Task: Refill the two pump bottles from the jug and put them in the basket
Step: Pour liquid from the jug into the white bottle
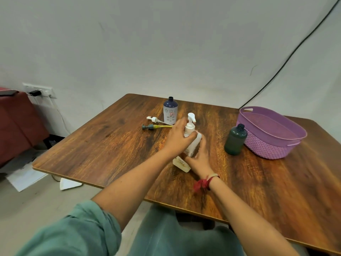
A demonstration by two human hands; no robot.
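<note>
A white pump bottle (192,143) leans tilted at the table's middle. My left hand (178,137) grips its neck just below the white pump head (191,120). My right hand (200,156) holds the bottle's lower body from the right. A navy and white bottle (170,111) stands open behind, without a pump. Two loose pump heads lie beside it, a white pump (155,119) and a dark pump (149,126) with a yellow tube. A dark green bottle (235,139) stands open next to the purple basket (258,145).
The wooden table (110,141) has its near edge close to my lap. A black cable (287,60) runs down the wall behind the basket. On the left sit a red seat (16,122), a wall socket (39,92) and papers (25,177) on the floor.
</note>
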